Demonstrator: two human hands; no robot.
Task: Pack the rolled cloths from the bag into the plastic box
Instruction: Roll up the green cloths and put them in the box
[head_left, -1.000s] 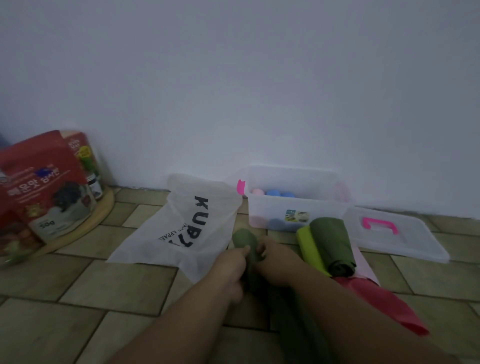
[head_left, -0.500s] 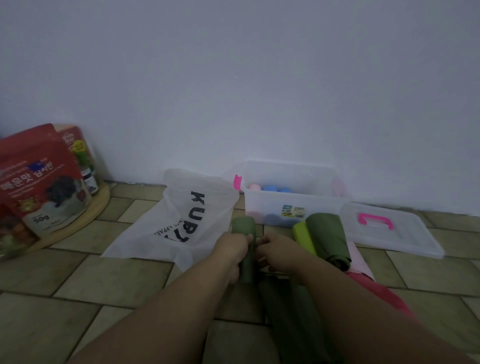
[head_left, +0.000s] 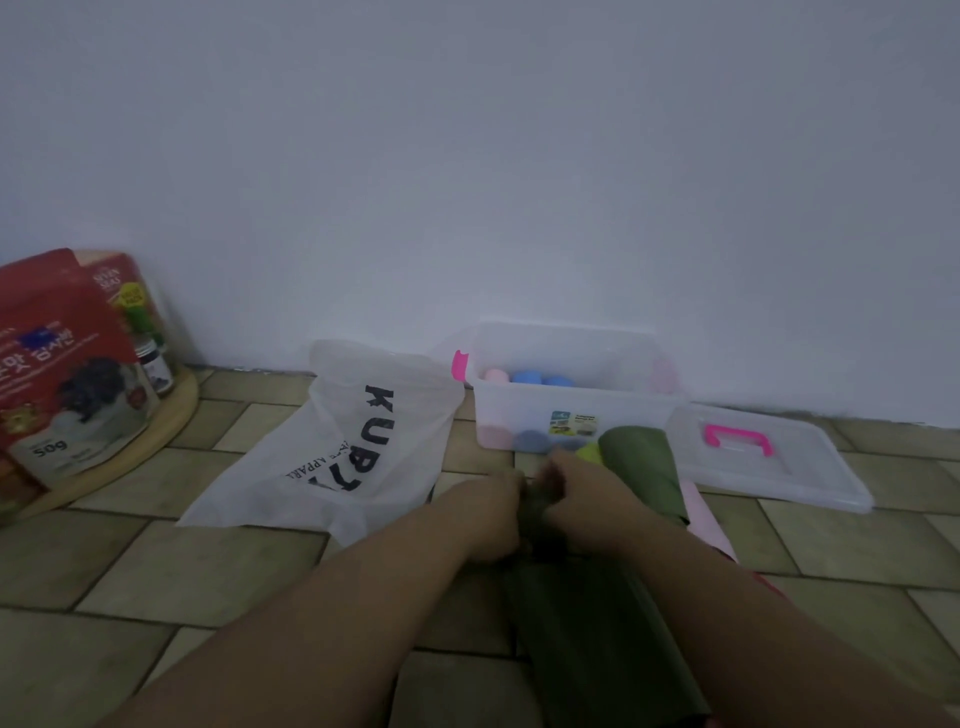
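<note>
The white bag (head_left: 332, 447), at nine o'clock from the plastic box (head_left: 524, 402), reads "KUB…" and "APPAR…" — the red packet (head_left: 62, 364), farther toward nine, reads "50g".

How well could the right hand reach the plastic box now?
Probably yes: the plastic box stands open just beyond the right hand, lid off, though that hand grips a green cloth.

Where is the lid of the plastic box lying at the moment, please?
In the head view the lid lies flat on the floor at the right, beside the open plastic box and the dark green rolled cloth.
</note>
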